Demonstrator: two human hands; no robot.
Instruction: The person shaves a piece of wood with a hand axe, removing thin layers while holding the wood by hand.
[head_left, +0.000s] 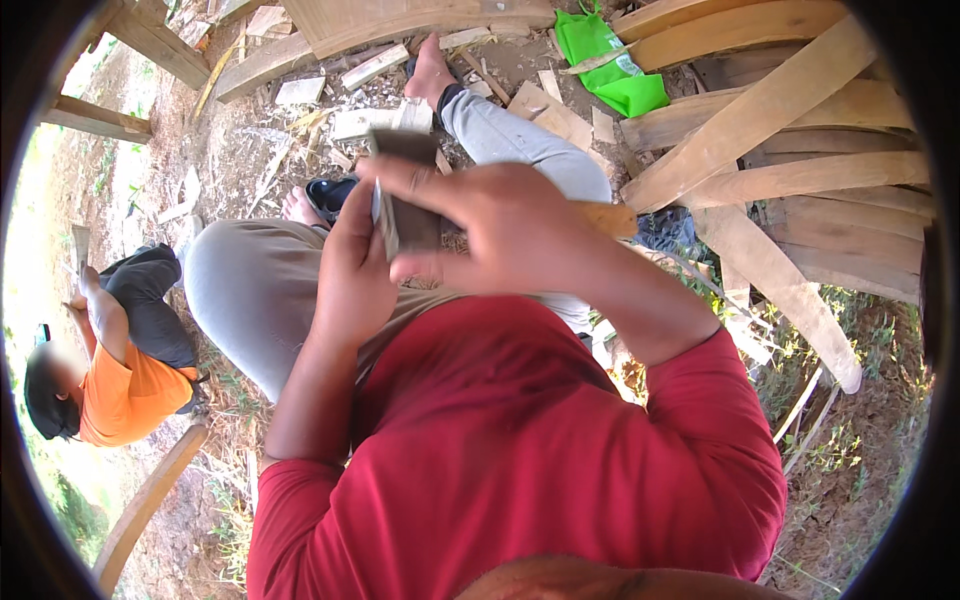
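A dark grey, flat-sided block (412, 225) is between my hands above my lap, blurred by motion. A narrow bright edge, like metal, shows along its left side. My left hand (358, 250) is closed against that side with the thumb and fingers up. From the right, my right hand (500, 225) reaches over the block, thumb below and fingers across the upper part, gripping it. A smooth wooden piece like a handle (608, 218) sticks out beyond my right wrist. Whether it joins the block is hidden by the hand.
Curved wooden planks (760, 110) are stacked at the right, with a bright green bag (612, 65) beside them. Wood offcuts (375, 67) and chips litter the ground ahead. At the left sits a person in orange (125, 395), holding a tool. A curved board (150, 505) lies at lower left.
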